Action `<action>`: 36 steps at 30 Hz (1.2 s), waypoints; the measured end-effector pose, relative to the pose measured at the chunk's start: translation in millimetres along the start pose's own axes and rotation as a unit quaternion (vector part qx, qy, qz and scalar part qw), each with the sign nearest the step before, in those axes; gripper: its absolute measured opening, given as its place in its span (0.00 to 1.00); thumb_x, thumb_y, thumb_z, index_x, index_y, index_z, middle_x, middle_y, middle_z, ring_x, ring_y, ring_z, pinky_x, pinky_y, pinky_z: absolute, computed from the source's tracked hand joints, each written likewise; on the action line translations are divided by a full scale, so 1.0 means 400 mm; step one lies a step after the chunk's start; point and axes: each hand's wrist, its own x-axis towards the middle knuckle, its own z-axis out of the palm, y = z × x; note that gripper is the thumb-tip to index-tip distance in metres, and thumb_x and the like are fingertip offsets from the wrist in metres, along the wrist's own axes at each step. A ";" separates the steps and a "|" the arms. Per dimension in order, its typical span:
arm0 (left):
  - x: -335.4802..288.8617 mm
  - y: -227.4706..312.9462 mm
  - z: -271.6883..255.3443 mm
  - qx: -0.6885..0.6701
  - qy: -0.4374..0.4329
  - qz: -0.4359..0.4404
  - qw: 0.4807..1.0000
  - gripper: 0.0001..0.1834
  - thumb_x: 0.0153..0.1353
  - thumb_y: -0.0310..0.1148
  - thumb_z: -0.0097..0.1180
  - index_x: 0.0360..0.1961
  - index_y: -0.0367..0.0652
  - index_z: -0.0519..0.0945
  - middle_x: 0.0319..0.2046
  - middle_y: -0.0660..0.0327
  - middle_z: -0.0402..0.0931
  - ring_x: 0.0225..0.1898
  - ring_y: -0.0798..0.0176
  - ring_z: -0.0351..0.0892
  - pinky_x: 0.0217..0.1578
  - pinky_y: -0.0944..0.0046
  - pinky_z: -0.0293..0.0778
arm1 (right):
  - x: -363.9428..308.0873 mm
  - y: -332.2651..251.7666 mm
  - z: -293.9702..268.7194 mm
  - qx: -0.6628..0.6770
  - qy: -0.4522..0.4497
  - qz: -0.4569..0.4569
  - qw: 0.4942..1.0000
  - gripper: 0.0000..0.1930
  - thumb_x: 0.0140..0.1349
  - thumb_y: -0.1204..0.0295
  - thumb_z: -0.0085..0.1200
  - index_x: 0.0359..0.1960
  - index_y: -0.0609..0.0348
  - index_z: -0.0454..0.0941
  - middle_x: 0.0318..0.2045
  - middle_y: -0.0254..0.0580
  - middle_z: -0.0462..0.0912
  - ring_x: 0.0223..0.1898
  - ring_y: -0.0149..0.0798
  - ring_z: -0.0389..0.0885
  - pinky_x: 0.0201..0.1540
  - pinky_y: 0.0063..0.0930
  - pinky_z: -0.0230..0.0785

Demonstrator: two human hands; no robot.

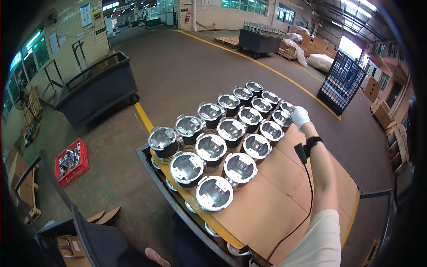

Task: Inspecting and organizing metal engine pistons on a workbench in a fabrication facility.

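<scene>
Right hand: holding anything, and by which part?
The white-gloved right hand is at the right edge of a round silver metal piston; whether it grips cannot be told.

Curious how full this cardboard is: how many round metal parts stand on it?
18 parts: six each in the left, middle and right rows, the right row ending at the gloved right hand, which may hide more.

Pistons (231, 129): eighteen stand upright, crown up, in three close rows of six. Crowns bright silver with shallow recesses; skirts dark. Location: cardboard sheet (280, 191), left half, rows running from its yellow near-left edge (222, 230) toward the far corner. More crowns (211, 229) show below that edge.
</scene>
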 end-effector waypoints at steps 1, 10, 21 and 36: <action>-0.007 -0.011 0.003 -0.003 0.011 0.010 1.000 0.23 0.61 0.52 0.51 0.50 0.49 0.79 0.47 0.49 0.77 0.51 0.46 0.75 0.52 0.54 0.69 | -0.040 0.012 -0.010 -0.010 0.006 0.003 1.000 0.14 0.60 0.66 0.47 0.43 0.52 0.81 0.37 0.49 0.83 0.40 0.50 0.81 0.46 0.38 0.72; -0.102 -0.122 -0.005 -0.029 0.102 0.054 0.993 0.23 0.62 0.50 0.48 0.52 0.48 0.77 0.50 0.49 0.75 0.52 0.43 0.73 0.54 0.53 0.67 | -0.623 -0.118 -0.030 -0.032 -0.174 -0.079 0.981 0.14 0.59 0.63 0.48 0.41 0.56 0.78 0.42 0.54 0.78 0.44 0.55 0.77 0.50 0.42 0.70; -0.203 -0.305 -0.033 -0.107 0.200 0.106 0.968 0.24 0.63 0.49 0.48 0.52 0.45 0.77 0.51 0.47 0.74 0.54 0.45 0.72 0.55 0.54 0.66 | -1.145 -0.539 -0.174 0.009 -0.177 -0.064 0.982 0.18 0.57 0.61 0.49 0.41 0.63 0.76 0.42 0.57 0.74 0.47 0.54 0.73 0.46 0.45 0.72; -0.187 -0.542 0.054 -0.117 0.527 0.076 0.838 0.27 0.61 0.45 0.55 0.52 0.34 0.73 0.51 0.44 0.71 0.54 0.45 0.69 0.56 0.54 0.65 | -1.502 -0.984 0.101 0.358 -0.645 -0.131 0.663 0.23 0.65 0.54 0.44 0.55 0.54 0.73 0.50 0.44 0.79 0.51 0.41 0.77 0.52 0.32 0.68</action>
